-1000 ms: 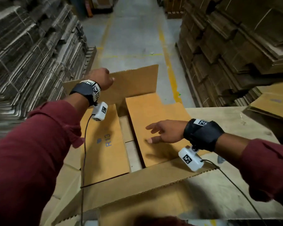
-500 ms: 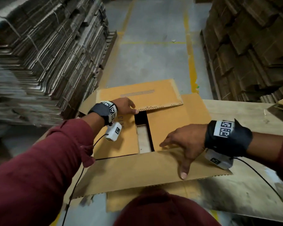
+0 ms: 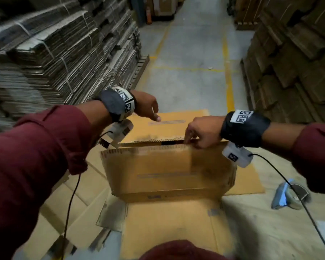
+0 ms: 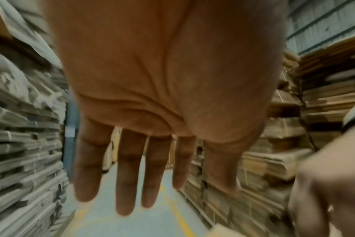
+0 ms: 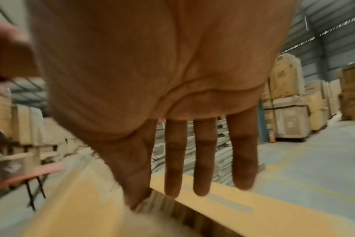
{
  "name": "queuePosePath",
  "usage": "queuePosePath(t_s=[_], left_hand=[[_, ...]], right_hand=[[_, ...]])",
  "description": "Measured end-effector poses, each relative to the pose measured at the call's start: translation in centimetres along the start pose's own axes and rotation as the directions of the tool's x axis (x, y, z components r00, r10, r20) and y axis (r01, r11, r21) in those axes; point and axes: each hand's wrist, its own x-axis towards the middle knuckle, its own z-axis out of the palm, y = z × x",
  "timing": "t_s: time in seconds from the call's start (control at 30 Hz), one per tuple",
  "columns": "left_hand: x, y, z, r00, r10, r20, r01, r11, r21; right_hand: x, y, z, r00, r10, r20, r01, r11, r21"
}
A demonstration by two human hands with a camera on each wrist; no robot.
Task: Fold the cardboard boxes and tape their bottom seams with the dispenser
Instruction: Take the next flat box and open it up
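Note:
A brown cardboard box (image 3: 167,166) stands in front of me on the table. Its near flap (image 5: 81,208) and far flap (image 3: 169,126) nearly meet, with a narrow dark gap between their corrugated edges. My right hand (image 3: 197,136) rests on that seam toward its right end. There the thumb touches the near flap's edge and the straight fingers (image 5: 203,176) reach over the far flap. My left hand (image 3: 148,109) hovers above the far flap's left part, fingers (image 4: 126,184) straight and holding nothing. A blue-grey tape dispenser (image 3: 287,194) lies on the table to the right.
Tall stacks of bundled flat cardboard line the left (image 3: 55,53) and the right (image 3: 298,53) of a concrete aisle (image 3: 191,53) with yellow lines. Flat sheets (image 3: 79,203) lie under and left of the box. Wrist camera cables hang from both arms.
The two long flaps have swung up and together over the short ones. My right hand moved from the near flap to the seam. My left hand lifted off the far flap.

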Motion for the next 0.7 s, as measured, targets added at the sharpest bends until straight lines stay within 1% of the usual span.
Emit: queuePosePath(t_s=[0.03, 0.07, 0.13, 0.17, 0.23, 0.3, 0.33, 0.37, 0.4, 0.43, 0.47, 0.5, 0.57, 0.6, 0.67, 0.7], left_hand=[[-0.8, 0.0, -1.8, 0.996, -0.009, -0.087, 0.012, 1.0, 0.027], [-1.3, 0.0, -2.9, 0.986, -0.017, -0.166, 0.019, 1.0, 0.011], [-1.4, 0.2, -3.0, 0.962, -0.017, -0.272, -0.011, 0.995, -0.101], [-0.9, 0.5, -1.8, 0.957, -0.02, -0.29, -0.035, 0.983, -0.183], [0.8, 1.6, 2.1, 0.962, -0.021, -0.271, -0.064, 0.951, -0.302], [2.8, 3.2, 7.4, 0.977, 0.01, -0.214, -0.075, 0.951, -0.3], [3.7, 4.0, 10.2, 0.985, 0.015, -0.174, -0.063, 0.959, -0.277], [4.7, 4.7, 12.9, 0.991, 0.008, -0.133, -0.041, 0.967, -0.251], [5.6, 5.2, 15.5, 0.995, -0.01, -0.1, -0.013, 0.973, -0.229], [6.3, 5.7, 17.9, 0.996, -0.037, -0.075, 0.019, 0.975, -0.221], [7.1, 6.0, 19.9, 0.997, -0.055, -0.058, 0.041, 0.974, -0.224], [7.6, 6.3, 21.6, 0.997, -0.066, -0.048, 0.053, 0.971, -0.235], [7.9, 7.0, 23.6, 0.996, -0.07, -0.051, 0.054, 0.964, -0.262], [7.7, 7.4, 24.1, 0.996, -0.063, -0.055, 0.047, 0.963, -0.264], [6.9, 8.6, 24.8, 0.998, -0.047, -0.053, 0.033, 0.972, -0.232], [6.2, 9.3, 25.2, 0.998, -0.039, -0.053, 0.027, 0.978, -0.206]], right_hand=[[1.2, 1.2, -0.1, 0.999, 0.039, -0.036, -0.04, 0.999, -0.022], [2.3, 2.2, 0.1, 0.996, 0.073, -0.056, -0.075, 0.997, -0.035], [4.2, 4.0, 1.4, 0.986, 0.135, -0.098, -0.139, 0.989, -0.041], [4.9, 4.7, 2.3, 0.98, 0.159, -0.118, -0.164, 0.986, -0.033], [5.9, 5.8, 4.7, 0.969, 0.207, -0.134, -0.212, 0.977, -0.028], [6.1, 6.9, 7.5, 0.945, 0.302, -0.123, -0.314, 0.945, -0.09], [5.9, 7.7, 9.0, 0.919, 0.376, -0.118, -0.388, 0.915, -0.106], [5.5, 8.6, 10.6, 0.881, 0.46, -0.111, -0.468, 0.88, -0.074], [5.1, 9.5, 12.2, 0.833, 0.545, -0.098, -0.546, 0.838, 0.015], [4.5, 10.2, 13.7, 0.781, 0.621, -0.074, -0.608, 0.781, 0.144], [4.1, 11.0, 15.3, 0.734, 0.678, -0.042, -0.64, 0.711, 0.292], [3.5, 11.4, 16.8, 0.697, 0.717, -0.019, -0.639, 0.633, 0.436], [2.4, 11.2, 19.6, 0.646, 0.763, -0.019, -0.563, 0.494, 0.662], [1.6, 10.7, 20.9, 0.627, 0.778, -0.047, -0.512, 0.456, 0.728], [0.0, 9.4, 23.0, 0.583, 0.806, -0.099, -0.448, 0.421, 0.789], [-0.9, 8.7, 23.9, 0.573, 0.814, -0.09, -0.43, 0.393, 0.812]])
